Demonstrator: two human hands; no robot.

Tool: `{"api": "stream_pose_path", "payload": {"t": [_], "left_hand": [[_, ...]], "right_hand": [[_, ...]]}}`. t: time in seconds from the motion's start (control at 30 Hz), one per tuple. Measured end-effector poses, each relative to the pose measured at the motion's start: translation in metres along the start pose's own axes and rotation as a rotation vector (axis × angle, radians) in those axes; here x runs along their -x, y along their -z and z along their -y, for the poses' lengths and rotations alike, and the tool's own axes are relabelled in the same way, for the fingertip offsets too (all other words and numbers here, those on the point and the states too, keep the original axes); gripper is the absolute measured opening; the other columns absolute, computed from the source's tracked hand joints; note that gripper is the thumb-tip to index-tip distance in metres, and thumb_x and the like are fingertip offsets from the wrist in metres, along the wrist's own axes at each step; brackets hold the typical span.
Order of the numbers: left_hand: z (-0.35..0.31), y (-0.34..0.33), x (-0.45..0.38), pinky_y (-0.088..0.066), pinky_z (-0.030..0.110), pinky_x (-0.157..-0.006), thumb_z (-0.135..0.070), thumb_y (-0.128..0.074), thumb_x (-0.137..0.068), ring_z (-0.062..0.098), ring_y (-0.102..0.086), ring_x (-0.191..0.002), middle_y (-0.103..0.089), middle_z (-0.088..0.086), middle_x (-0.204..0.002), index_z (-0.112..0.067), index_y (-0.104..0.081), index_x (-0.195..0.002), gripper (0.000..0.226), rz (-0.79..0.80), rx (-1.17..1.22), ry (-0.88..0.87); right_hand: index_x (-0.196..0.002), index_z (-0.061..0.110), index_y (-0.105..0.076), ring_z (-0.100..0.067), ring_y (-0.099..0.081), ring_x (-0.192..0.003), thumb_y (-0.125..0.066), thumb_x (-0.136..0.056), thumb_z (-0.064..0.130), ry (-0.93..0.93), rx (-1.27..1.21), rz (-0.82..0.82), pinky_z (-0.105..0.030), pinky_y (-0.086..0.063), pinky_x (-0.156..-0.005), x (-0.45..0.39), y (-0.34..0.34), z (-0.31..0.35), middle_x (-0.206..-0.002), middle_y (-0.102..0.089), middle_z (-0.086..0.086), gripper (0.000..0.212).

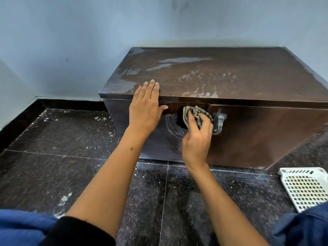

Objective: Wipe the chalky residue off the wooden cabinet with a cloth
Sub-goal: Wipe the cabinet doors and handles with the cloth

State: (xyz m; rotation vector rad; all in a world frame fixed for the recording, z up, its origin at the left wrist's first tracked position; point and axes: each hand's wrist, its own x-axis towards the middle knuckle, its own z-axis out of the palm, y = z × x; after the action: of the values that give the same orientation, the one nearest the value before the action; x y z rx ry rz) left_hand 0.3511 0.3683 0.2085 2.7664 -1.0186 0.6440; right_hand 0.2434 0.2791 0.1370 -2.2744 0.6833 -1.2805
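A low, dark wooden cabinet fills the upper right of the frame, its top streaked with pale chalky residue and finger smears near the front edge. The left hand lies flat, fingers straight, over the top's front edge. The right hand grips a crumpled grey cloth against the left door, beside a metal handle. Speckled black floor tiles meet a pale blue wall; a white perforated basket sits lower right.
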Motion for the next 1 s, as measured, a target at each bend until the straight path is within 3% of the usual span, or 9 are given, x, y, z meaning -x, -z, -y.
{"api": "stream_pose_path", "payload": {"t": [0.2, 0.3, 0.37, 0.43, 0.57, 0.67, 0.77, 0.87, 1.0], "left_hand": [[-0.001, 0.001, -0.001, -0.004, 0.033, -0.117, -0.044, -0.046, -0.094, 0.024, -0.015, -0.144, -0.02, 0.01, -0.155, -0.006, -0.021, -0.147, 0.069, 0.013, -0.005, 0.008], [-0.002, 0.001, -0.001, -0.004, 0.033, -0.117, -0.043, -0.046, -0.094, 0.024, -0.014, -0.144, -0.02, 0.01, -0.155, -0.006, -0.021, -0.147, 0.069, 0.01, -0.003, 0.011], [-0.001, 0.001, 0.0, -0.003, 0.032, -0.117, -0.044, -0.045, -0.095, 0.023, -0.014, -0.144, -0.019, 0.01, -0.156, -0.007, -0.02, -0.147, 0.069, 0.013, -0.01, 0.011], [-0.001, 0.001, 0.0, -0.003, 0.032, -0.117, -0.045, -0.044, -0.095, 0.023, -0.014, -0.144, -0.019, 0.009, -0.156, -0.007, -0.02, -0.147, 0.069, 0.014, -0.013, 0.008], [0.001, -0.001, 0.0, -0.004, 0.033, -0.117, -0.045, -0.043, -0.095, 0.023, -0.014, -0.144, -0.02, 0.009, -0.155, -0.007, -0.02, -0.147, 0.069, 0.016, -0.021, 0.002], [0.001, -0.001, -0.001, -0.004, 0.033, -0.117, -0.045, -0.044, -0.095, 0.024, -0.015, -0.144, -0.021, 0.009, -0.155, -0.007, -0.021, -0.147, 0.068, 0.013, -0.02, 0.005], [0.0, -0.001, 0.0, -0.003, 0.033, -0.117, -0.045, -0.045, -0.095, 0.023, -0.015, -0.144, -0.02, 0.009, -0.155, -0.007, -0.021, -0.147, 0.069, 0.015, -0.021, 0.007], [0.0, -0.001, -0.001, -0.002, 0.033, -0.117, -0.044, -0.046, -0.094, 0.023, -0.014, -0.144, -0.02, 0.009, -0.156, -0.008, -0.02, -0.147, 0.069, 0.019, -0.014, 0.01], [0.001, 0.003, -0.003, -0.005, 0.033, -0.117, -0.039, -0.048, -0.094, 0.023, -0.014, -0.144, -0.019, 0.009, -0.156, -0.008, -0.021, -0.147, 0.067, 0.04, 0.015, 0.007]], "right_hand": [[-0.13, 0.0, -0.052, -0.025, -0.047, -0.124, -0.055, -0.08, -0.013, -0.338, -0.315, -0.052, -0.018, -0.033, -0.105, 0.027, -0.009, -0.017, -0.133, -0.049, -0.019, 0.051], [-0.133, 0.002, -0.048, -0.028, -0.05, -0.122, -0.058, -0.083, -0.007, -0.514, -0.347, 0.16, -0.024, -0.034, -0.107, 0.049, -0.019, -0.026, -0.136, -0.046, -0.014, 0.051], [-0.135, 0.005, -0.045, -0.022, -0.049, -0.12, -0.058, -0.084, -0.006, -0.527, -0.35, 0.38, -0.016, -0.029, -0.106, 0.062, -0.025, -0.026, -0.134, -0.046, -0.009, 0.054], [-0.138, 0.008, -0.043, -0.014, -0.047, -0.117, -0.058, -0.084, -0.005, -0.54, -0.369, 0.453, -0.009, -0.028, -0.102, 0.066, -0.03, -0.021, -0.131, -0.045, -0.006, 0.057], [-0.14, 0.012, -0.042, -0.009, -0.049, -0.101, -0.058, -0.088, 0.005, -0.87, -0.498, 0.133, -0.018, -0.039, -0.093, 0.046, -0.037, 0.006, -0.12, -0.04, 0.007, 0.055], [-0.145, 0.016, -0.033, -0.007, -0.047, -0.1, -0.057, -0.09, 0.007, -1.062, -0.647, 0.0, -0.018, -0.037, -0.091, 0.031, -0.04, 0.022, -0.132, -0.034, 0.003, 0.06], [-0.146, 0.016, -0.028, -0.01, -0.047, -0.107, -0.057, -0.091, 0.007, -1.146, -0.729, 0.05, -0.018, -0.035, -0.092, 0.026, -0.04, 0.023, -0.139, -0.031, 0.0, 0.063], [-0.146, 0.016, -0.03, -0.02, -0.058, -0.105, -0.053, -0.089, -0.003, -1.25, -0.969, 0.098, -0.028, -0.048, -0.087, 0.02, -0.039, 0.034, -0.135, -0.048, -0.009, 0.064], [-0.14, 0.007, -0.041, -0.025, -0.06, -0.105, -0.05, -0.087, -0.005, -1.313, -1.11, 0.107, -0.035, -0.048, -0.091, 0.005, -0.037, 0.049, -0.126, -0.057, -0.017, 0.055]]}}
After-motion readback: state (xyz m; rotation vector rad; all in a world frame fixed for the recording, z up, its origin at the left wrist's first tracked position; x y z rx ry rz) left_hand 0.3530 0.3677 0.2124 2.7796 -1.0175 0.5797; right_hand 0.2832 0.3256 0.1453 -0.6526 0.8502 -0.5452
